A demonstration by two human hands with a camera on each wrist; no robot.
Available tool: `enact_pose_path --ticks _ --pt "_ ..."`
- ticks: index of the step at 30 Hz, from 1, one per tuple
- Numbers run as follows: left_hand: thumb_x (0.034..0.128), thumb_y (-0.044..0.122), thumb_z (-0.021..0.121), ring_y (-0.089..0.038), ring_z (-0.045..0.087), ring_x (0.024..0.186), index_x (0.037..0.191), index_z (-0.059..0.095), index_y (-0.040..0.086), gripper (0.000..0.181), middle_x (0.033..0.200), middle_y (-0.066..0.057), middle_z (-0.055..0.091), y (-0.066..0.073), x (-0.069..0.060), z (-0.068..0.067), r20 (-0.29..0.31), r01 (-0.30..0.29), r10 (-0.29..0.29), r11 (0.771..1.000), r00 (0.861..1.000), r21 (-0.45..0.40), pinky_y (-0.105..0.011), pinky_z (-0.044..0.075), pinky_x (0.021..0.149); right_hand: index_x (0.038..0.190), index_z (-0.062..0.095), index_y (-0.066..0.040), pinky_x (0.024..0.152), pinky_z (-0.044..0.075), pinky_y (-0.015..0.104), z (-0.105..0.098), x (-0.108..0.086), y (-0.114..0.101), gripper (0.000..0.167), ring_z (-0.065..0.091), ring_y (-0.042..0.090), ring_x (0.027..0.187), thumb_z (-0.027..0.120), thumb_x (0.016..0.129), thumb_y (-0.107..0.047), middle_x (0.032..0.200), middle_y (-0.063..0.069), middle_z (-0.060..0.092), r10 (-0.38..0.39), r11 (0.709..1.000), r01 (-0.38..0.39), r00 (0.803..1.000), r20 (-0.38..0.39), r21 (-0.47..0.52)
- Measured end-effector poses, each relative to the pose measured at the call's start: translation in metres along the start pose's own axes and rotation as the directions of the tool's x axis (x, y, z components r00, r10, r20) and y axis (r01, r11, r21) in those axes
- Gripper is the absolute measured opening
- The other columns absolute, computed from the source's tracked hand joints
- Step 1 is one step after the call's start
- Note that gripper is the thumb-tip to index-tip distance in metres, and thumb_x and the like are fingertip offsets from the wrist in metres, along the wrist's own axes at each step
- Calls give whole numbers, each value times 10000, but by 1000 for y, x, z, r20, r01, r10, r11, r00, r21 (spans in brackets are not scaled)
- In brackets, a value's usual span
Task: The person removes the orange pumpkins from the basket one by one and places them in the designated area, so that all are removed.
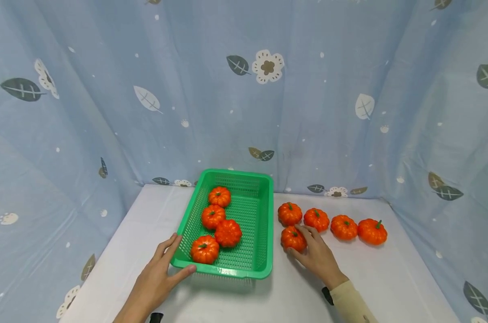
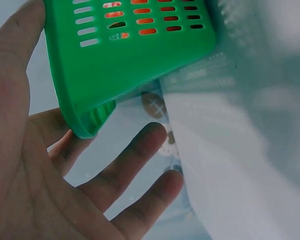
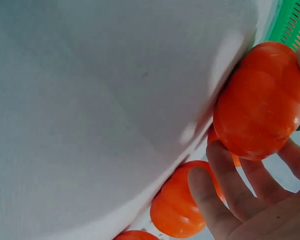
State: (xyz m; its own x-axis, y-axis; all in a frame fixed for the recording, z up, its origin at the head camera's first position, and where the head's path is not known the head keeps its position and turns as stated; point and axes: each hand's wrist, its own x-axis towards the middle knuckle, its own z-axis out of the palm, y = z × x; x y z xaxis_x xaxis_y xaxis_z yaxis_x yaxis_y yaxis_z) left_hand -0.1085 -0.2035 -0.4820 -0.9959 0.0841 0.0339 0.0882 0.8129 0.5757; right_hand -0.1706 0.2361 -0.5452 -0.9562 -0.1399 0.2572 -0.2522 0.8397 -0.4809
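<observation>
Just right of the green basket point(image 1: 270, 224), the right hand point(image 1: 318, 258) pinched a small pumpkin point(image 1: 293, 239) between thumb and fingers, while the left hand point(image 1: 155, 278) held the basket's near left corner. On the basket's front rim sat a pale mark point(image 1: 227, 272), too small to read. Only the left wrist view showed two fingers point(image 2: 132, 162) spread clear of the basket, and only the head view showed four pumpkins point(image 1: 213, 217) whole inside it.
</observation>
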Motion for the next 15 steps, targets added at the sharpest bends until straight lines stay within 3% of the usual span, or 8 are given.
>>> enact_pose_path --ticks 4,8,12,15 --pt "843 766 591 -418 462 1362 1625 274 222 1004 1632 -35 276 0 0 0 9 0 0 1000 1000 4 -644 457 960 1467 529 -154 976 495 594 -4 -3 0 764 558 382 1234 826 837 -466 1417 170 511 -7 1000 7 1000 -4 -8" --pt "848 759 593 -427 466 1356 1626 272 223 997 1630 -39 280 1 0 0 5 -5 5 1000 1000 7 -646 458 955 1441 543 -126 992 485 587 -13 0 -6 670 537 366 1260 780 895 -436 1407 142 533 -57 998 57 996 -68 8" --pt "848 753 601 -421 469 1355 1625 274 219 998 1627 -37 284 1 -1 0 -1 -4 4 1000 1000 6 -639 459 960 1436 542 -131 1013 478 564 -26 13 -22 589 528 317 1288 727 949 -406 1425 90 537 -124 989 134 983 -134 67" --pt "847 758 597 -419 475 1351 1625 272 218 1001 1626 -38 285 1 -1 0 -2 -3 3 1000 1000 7 -637 462 958 1455 523 -151 1030 474 538 -36 26 -42 578 503 275 1323 711 964 -391 1473 56 499 -191 973 205 973 -128 106"
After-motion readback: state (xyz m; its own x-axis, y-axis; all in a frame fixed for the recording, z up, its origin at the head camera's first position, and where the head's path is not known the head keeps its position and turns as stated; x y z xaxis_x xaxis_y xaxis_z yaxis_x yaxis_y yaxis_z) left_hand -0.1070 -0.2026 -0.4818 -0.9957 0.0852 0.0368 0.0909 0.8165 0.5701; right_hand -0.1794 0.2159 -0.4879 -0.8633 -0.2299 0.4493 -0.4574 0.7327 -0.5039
